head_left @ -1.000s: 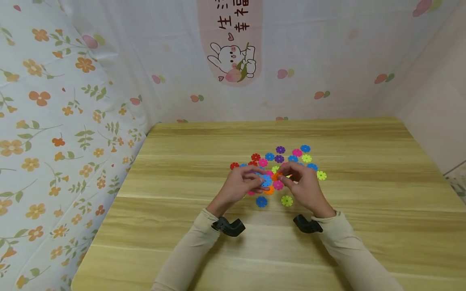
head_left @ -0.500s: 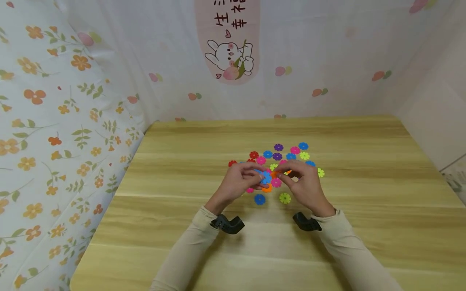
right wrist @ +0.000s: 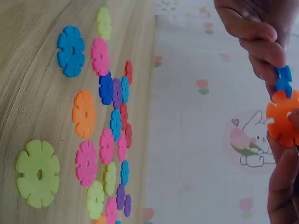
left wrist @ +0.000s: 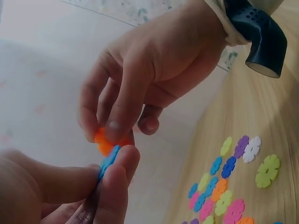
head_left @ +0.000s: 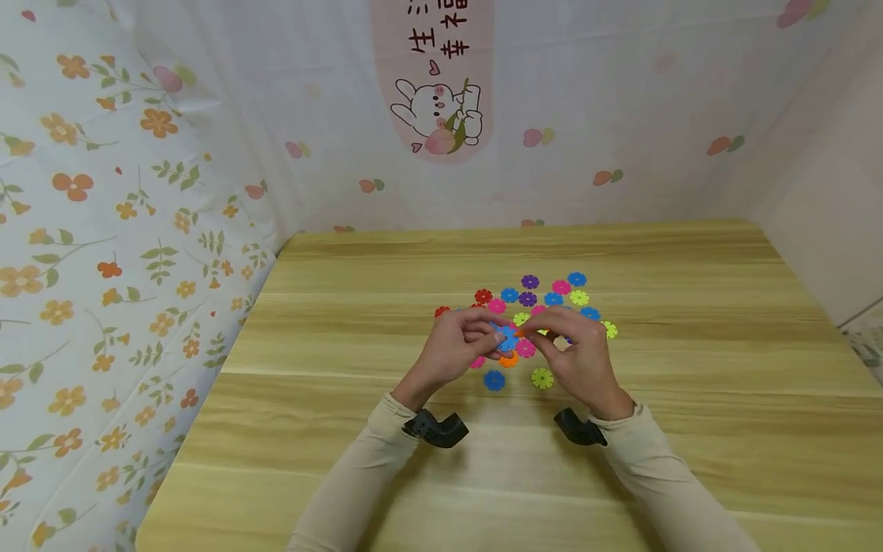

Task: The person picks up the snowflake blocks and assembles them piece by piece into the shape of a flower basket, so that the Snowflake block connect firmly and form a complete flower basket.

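Observation:
Above the table, my left hand (head_left: pixel 451 349) pinches a blue notched plastic disc (head_left: pixel 507 338) between thumb and fingers. My right hand (head_left: pixel 579 356) pinches an orange notched disc (right wrist: pixel 281 119), which looks nearly edge-on in the head view. In the left wrist view the edges of the blue disc (left wrist: pixel 110 161) and the orange disc (left wrist: pixel 103 142) meet at an angle. The right wrist view has the blue piece (right wrist: pixel 283 81) right at the orange rim, with the right fingers covering part of the orange disc. Both discs are flower-shaped with slots around the rim.
Several loose flower discs lie flat on the wooden table (head_left: pixel 345 429) under and beyond the hands. Closest to me are a blue one (head_left: pixel 494 380) and a yellow-green one (head_left: pixel 543 379). A printed curtain (head_left: pixel 331 115) hangs behind. Each wrist wears a black curved mount (head_left: pixel 438 429).
The orange disc has turned from showing its face to nearly edge-on in the head view. My right fingers have shifted slightly left toward the blue disc, which stays in my left hand.

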The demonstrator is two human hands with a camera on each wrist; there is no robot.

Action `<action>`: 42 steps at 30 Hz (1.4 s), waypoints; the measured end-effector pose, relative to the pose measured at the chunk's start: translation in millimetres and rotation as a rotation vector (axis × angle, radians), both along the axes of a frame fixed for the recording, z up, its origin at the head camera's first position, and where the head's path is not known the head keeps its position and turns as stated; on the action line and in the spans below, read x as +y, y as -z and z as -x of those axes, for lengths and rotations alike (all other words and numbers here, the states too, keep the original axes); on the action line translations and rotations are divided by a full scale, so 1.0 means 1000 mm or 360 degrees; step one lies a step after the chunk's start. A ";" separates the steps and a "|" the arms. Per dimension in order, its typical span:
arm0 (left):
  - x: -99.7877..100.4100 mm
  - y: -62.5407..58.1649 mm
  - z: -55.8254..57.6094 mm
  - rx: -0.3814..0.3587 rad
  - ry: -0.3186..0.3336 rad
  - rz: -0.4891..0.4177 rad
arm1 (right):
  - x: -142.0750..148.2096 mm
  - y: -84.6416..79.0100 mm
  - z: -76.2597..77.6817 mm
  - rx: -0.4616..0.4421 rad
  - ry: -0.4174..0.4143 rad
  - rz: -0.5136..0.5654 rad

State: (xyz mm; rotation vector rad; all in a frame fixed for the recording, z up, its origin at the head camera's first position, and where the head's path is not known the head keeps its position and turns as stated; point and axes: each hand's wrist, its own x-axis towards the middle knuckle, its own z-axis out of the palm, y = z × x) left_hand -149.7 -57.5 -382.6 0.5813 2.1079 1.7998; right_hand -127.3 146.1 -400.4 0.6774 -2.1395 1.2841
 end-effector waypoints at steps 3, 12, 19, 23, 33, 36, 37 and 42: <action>0.002 -0.002 -0.001 0.0029 -0.0033 0.0008 | -0.003 0.001 -0.002 0.0073 0.0037 0.0005; 0.007 0.001 -0.002 0.0069 -0.0087 -0.0014 | -0.010 0.005 -0.004 0.0241 0.0134 0.0025; -0.003 0.007 0.002 0.0187 -0.0067 0.0094 | -0.005 0.008 -0.004 0.0079 0.0085 -0.0080; -0.007 0.008 0.003 0.0251 -0.0078 0.0133 | -0.002 0.008 -0.004 -0.0077 0.0036 -0.0107; -0.001 0.010 0.002 0.0024 0.0013 0.0025 | 0.001 0.011 -0.003 -0.0093 0.0030 -0.0038; 0.000 0.013 0.002 -0.0005 0.0053 0.0044 | 0.000 0.009 -0.003 -0.0076 0.0016 -0.0037; 0.001 0.014 0.003 0.0007 0.0061 0.0058 | 0.000 0.009 -0.003 -0.0082 0.0011 -0.0041; 0.002 0.016 0.003 0.0077 0.0060 0.0152 | 0.003 0.010 -0.004 -0.0137 -0.0041 -0.0089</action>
